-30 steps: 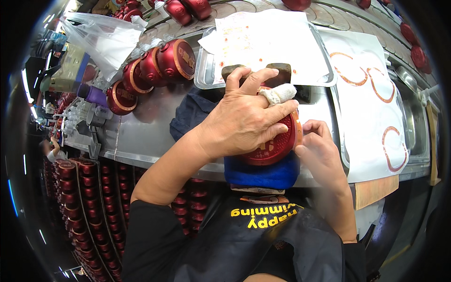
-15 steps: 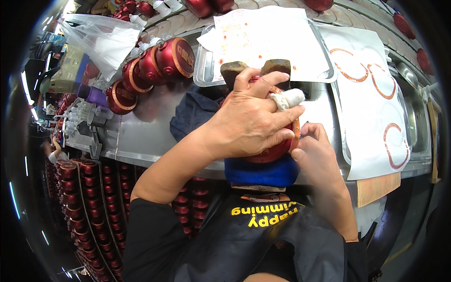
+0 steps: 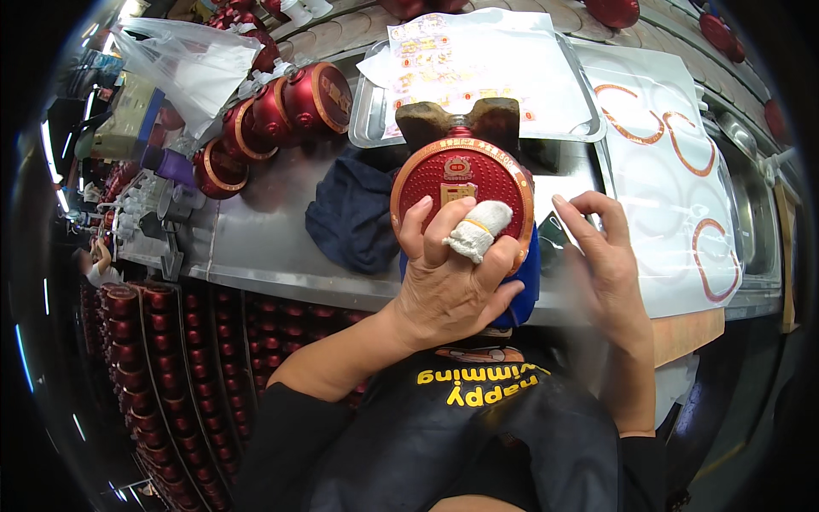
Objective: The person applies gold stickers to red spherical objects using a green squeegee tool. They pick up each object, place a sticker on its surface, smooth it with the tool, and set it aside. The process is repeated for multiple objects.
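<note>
A round, flat-faced red bottle (image 3: 418, 189) with an orange-gold strip around its rim lies face up, its neck between two dark, worn support blocks (image 3: 497, 119). Blue cloth (image 3: 522, 299) shows under its near side. My left hand (image 3: 456, 286) is over the lower face of the bottle, fingers spread and slightly bent; whether all fingertips touch it I cannot tell. White cloth (image 3: 480, 229) is wrapped around one of its fingers, held by a yellow band. To the right of the bottle, my right hand (image 3: 607, 269) is raised, thumb and fingers apart, slightly blurred, holding nothing visible.
Several similar red bottles (image 3: 314, 101) stand at the left beside a dark blue cloth (image 3: 348, 213). Behind is a metal tray (image 3: 368, 119) with printed sheets (image 3: 469, 72). On the right, orange ring strips (image 3: 715, 260) lie on white backing (image 3: 648, 222). A wooden board (image 3: 687, 335) juts out below.
My left hand has drawn back toward me, uncovering the bottle's face. My right hand has left the bottle's rim and moved right, its fingers parting.
</note>
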{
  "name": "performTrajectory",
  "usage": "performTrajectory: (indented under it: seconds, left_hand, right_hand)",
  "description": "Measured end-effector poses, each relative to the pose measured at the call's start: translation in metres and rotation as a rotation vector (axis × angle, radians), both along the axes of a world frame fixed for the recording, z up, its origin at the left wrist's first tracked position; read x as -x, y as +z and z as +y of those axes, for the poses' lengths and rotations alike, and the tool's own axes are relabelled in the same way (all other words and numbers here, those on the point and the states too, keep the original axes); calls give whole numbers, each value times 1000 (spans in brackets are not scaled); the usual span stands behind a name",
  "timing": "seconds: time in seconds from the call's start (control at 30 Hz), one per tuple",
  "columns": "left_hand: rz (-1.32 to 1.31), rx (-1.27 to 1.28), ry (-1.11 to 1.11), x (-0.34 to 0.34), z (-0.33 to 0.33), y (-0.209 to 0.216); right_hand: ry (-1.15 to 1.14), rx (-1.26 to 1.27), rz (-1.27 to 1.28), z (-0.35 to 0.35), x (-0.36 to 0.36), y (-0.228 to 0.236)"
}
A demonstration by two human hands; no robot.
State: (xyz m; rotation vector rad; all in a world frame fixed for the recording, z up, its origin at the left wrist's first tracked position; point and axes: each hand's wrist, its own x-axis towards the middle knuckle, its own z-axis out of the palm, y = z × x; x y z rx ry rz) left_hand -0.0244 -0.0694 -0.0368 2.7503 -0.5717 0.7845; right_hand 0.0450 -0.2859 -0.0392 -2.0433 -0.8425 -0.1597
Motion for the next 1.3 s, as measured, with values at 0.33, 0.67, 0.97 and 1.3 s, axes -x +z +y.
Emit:
performTrajectory:
  seconds: [0.33, 0.67, 0.97, 1.3]
  left_hand:
    - [-36, -18, 20, 15, 2, -4]
    - [-122, -28, 129, 7, -15, -11]
    - [-1, 3, 138, 16, -10, 3]
    - [122, 74, 199, 31, -3, 8]
  right_hand:
    - [35, 91, -242, 15, -3, -20]
    - [44, 105, -202, 15, -1, -19]
    - [47, 154, -273, 11, 2, -21]
    - [2, 186, -327, 13, 20, -23]
